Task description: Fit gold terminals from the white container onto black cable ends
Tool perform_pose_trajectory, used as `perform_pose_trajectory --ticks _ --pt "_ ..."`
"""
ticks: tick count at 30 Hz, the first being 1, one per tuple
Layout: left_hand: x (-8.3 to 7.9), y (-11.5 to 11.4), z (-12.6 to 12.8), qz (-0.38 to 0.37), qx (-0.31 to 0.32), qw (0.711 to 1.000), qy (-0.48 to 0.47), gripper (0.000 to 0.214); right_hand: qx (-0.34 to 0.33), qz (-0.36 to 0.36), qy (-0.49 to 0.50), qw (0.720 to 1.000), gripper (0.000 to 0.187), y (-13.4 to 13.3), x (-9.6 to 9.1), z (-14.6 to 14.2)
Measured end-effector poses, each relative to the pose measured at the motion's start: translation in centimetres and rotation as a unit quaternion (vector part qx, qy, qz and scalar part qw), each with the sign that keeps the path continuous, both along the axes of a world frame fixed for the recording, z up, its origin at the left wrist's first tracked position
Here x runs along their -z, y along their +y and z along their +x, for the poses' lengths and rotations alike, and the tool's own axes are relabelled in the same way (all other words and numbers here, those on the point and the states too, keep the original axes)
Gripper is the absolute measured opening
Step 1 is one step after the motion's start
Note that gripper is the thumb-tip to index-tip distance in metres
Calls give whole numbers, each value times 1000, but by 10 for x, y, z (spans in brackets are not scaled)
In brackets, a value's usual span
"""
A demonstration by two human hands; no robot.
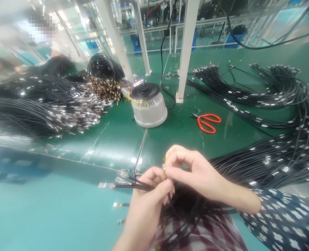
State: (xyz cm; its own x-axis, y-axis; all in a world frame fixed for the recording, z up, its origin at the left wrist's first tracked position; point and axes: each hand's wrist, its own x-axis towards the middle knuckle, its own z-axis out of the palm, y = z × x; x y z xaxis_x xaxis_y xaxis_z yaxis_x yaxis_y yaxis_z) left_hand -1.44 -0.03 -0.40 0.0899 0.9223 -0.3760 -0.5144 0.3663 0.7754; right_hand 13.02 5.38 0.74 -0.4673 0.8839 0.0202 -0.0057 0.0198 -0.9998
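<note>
My left hand (146, 198) is closed around a small bunch of thin black wires (128, 183) whose metal-tipped ends stick out to the left. My right hand (193, 170) sits just above and to the right, its thumb and fingers pinched on a small terminal at the end of one wire (164, 166). Both hands are close together over my lap, where more black wires lie across a checked cloth (212, 233). A patterned dark sleeve (282, 216) covers my right forearm.
A white round machine with a black top (148, 104) stands mid-table on the green surface (177, 129). Orange-handled scissors (208, 122) lie to its right. Large bundles of black wires lie at left (46, 108) and right (274, 94). White frame posts (187, 45) rise behind.
</note>
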Motion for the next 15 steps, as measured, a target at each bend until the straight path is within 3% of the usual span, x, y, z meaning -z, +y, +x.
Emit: perform_pose_trajectory --ticks 4,10,15 --pt "-1 0 -1 7 1 1000 18 20 -8 0 -45 999 10 3 -8 4" --pt "1 1 -3 31 47 998 4 17 -114 -83 -19 990 8 20 -8 8" --pt "3 2 -4 38 62 997 -3 17 -146 -50 26 988 5 26 -2 9"
